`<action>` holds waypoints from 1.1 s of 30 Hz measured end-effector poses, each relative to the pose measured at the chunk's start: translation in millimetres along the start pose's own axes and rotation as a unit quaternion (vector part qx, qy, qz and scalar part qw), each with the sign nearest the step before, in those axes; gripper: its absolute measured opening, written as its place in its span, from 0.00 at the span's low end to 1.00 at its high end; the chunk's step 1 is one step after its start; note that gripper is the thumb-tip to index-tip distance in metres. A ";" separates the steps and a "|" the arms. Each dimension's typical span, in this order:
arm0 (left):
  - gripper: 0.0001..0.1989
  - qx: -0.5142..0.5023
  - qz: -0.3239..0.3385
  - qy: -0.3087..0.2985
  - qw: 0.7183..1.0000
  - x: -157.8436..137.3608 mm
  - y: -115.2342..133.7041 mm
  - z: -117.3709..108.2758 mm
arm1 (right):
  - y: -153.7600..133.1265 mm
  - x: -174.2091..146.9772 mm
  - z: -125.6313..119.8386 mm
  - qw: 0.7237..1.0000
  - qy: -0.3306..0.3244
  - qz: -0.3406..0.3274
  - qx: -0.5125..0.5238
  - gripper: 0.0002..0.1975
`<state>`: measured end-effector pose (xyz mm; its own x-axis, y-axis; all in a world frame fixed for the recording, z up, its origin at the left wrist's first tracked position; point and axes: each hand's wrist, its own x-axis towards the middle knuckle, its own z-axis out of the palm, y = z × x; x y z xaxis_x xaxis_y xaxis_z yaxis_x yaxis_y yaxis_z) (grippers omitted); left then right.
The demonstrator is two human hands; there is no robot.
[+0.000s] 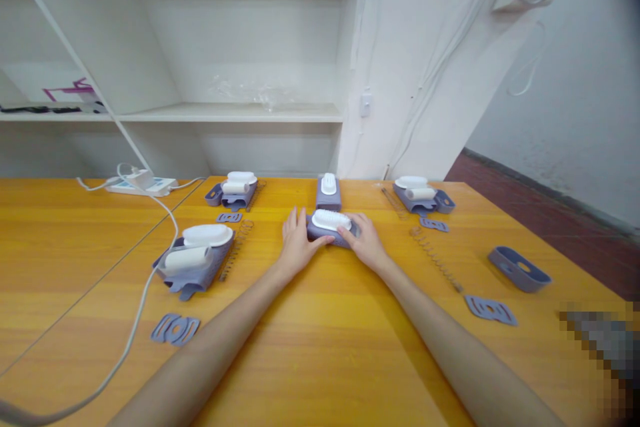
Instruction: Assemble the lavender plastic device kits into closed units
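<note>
A scrub brush (332, 220) with a white bristled oval top and a grey-purple body lies at the middle of the table, its long side facing me. My left hand (299, 240) grips its left end, thumb along the near side. At the opposite end, my right hand (367, 239) holds it with the thumb by the white top. Directly behind stands a similar grey-purple piece with a white top (329, 192). To the right, a long spring (436, 259) and a slotted flat plate (490, 310) lie near a hollow oval shell (520, 268).
Unassembled part sets sit at front left (200, 257), back left (239, 190) and back right (420, 195). Another slotted plate (176, 329) lies by my left forearm. A white cable (137, 320) runs from a power strip (140, 183) across the table's left side. Shelves (230, 113) rise behind.
</note>
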<state>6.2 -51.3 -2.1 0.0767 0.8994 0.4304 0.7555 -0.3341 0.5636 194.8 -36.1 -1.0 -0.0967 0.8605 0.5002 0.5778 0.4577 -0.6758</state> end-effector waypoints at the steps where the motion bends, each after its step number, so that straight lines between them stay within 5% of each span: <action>1: 0.43 0.012 0.005 -0.007 1.000 -0.4 -0.7 0.6 | 0.2 0.1 -0.3 1.000 0.001 0.000 0.001 0.17; 4: 0.35 0.033 0.039 -0.025 0.998 -2.3 0.7 -0.9 | 0.7 0.4 -1.0 1.000 -0.001 0.002 0.003 0.17; 21: 0.36 -0.037 0.033 -0.051 0.997 5.7 2.0 -9.5 | -1.5 -1.4 0.0 1.000 -0.009 -0.002 -0.011 0.17; 33: 0.34 -0.072 0.054 -0.014 0.996 0.2 3.6 -4.6 | -4.9 -2.4 -3.7 0.999 0.014 -0.003 0.031 0.18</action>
<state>6.0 -53.7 3.3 0.1718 0.8633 0.4745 0.6409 -0.4637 0.6117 195.3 -41.2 3.1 -0.0764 0.8516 0.5186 0.5267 0.4761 -0.7042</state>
